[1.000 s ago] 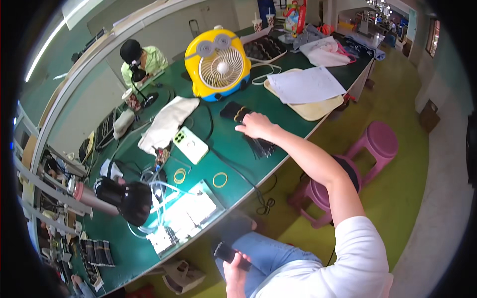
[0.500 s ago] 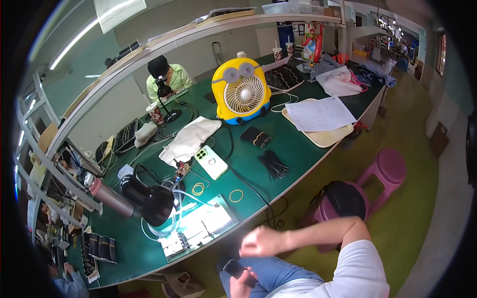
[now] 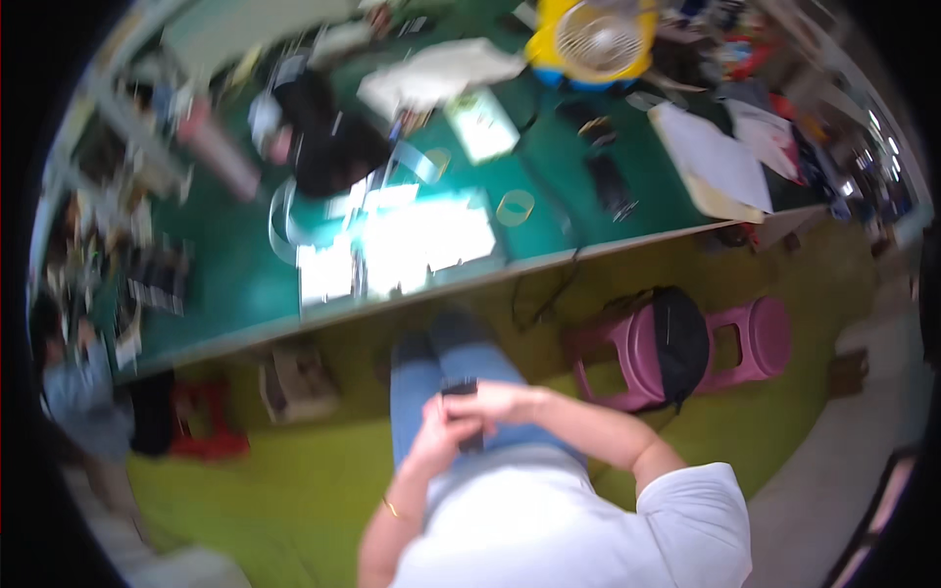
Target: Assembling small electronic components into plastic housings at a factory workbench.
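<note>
Over my lap, both hands are together around a small dark bundle of short black strips (image 3: 471, 444). My left hand (image 3: 434, 437) is closed around its left side. My right hand (image 3: 498, 403) lies across the top of it, fingers bent onto the bundle and touching the left hand. Motion blur and the overlapping fingers hide how each finger sits. On the green table ahead lies a brightly lit metal fixture plate (image 3: 470, 235). A yellow rubber band (image 3: 515, 207) lies to its right, and a loose black bundle (image 3: 610, 183) is farther right.
A black desk lamp (image 3: 338, 157) leans over the plate. Behind are a phone (image 3: 482, 125), a white cloth (image 3: 441, 76) and a yellow fan (image 3: 598, 39). A pink stool (image 3: 632, 358) with a black bag (image 3: 678, 343) stands right. Another person (image 3: 83, 387) sits far left.
My view has swung down toward my lap, blurring the table. My right hand, raised apart from the bundle before, has come down onto it beside my left hand.
</note>
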A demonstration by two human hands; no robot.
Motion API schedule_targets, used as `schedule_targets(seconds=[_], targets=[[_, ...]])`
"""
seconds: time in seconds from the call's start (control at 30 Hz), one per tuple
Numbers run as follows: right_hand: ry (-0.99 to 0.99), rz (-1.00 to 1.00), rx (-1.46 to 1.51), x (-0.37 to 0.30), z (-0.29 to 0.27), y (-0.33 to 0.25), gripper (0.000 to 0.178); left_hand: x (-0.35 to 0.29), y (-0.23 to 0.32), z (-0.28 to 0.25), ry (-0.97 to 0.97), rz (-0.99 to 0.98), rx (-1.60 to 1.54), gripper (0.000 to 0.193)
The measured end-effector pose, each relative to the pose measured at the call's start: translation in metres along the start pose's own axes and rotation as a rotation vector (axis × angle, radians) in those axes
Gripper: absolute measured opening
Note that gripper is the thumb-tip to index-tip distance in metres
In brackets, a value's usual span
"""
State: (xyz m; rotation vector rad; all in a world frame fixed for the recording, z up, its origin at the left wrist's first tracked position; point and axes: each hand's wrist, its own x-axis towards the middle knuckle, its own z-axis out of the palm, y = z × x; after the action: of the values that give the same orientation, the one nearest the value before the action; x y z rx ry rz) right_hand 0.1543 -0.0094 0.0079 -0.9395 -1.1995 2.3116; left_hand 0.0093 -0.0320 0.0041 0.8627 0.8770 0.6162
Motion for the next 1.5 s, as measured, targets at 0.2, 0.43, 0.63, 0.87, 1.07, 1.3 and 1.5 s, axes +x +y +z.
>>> schedule_targets(seconds=[0.2,0.43,0.63,0.87,1.07,1.3,1.5], targets=[[0.045,-0.03,0.012,0.003,-0.008,-0.014,0.036,-0.017,-0.005,0.0,-0.019,-0.19,-0.288,0.013],[-0.191,-0.058,-0.92,0.008,0.012,-0.027,0.045,-0.035,-0.023,0.002,-0.16,-0.264,-0.26,0.007],[-0.135,-0.101,-0.571,0.009,-0.002,-0.01,0.044,-0.024,-0.032,-0.005,-0.206,-0.289,-0.157,0.008],[0.654,-0.124,-1.2,0.027,-0.056,0.078,0.048,0.023,-0.033,-0.056,0.091,-0.326,-0.385,0.012],[0.518,-0.14,-1.315,0.034,-0.053,0.083,0.046,0.058,-0.042,-0.091,0.346,-0.395,-0.312,0.008],[0.524,-0.154,-1.208,0.034,-0.063,0.084,0.047,0.074,-0.05,-0.096,0.243,-0.458,-0.296,0.009],[0.508,-0.155,-1.258,0.036,-0.059,0.083,0.048,0.07,-0.049,-0.096,0.257,-0.454,-0.316,0.012]])
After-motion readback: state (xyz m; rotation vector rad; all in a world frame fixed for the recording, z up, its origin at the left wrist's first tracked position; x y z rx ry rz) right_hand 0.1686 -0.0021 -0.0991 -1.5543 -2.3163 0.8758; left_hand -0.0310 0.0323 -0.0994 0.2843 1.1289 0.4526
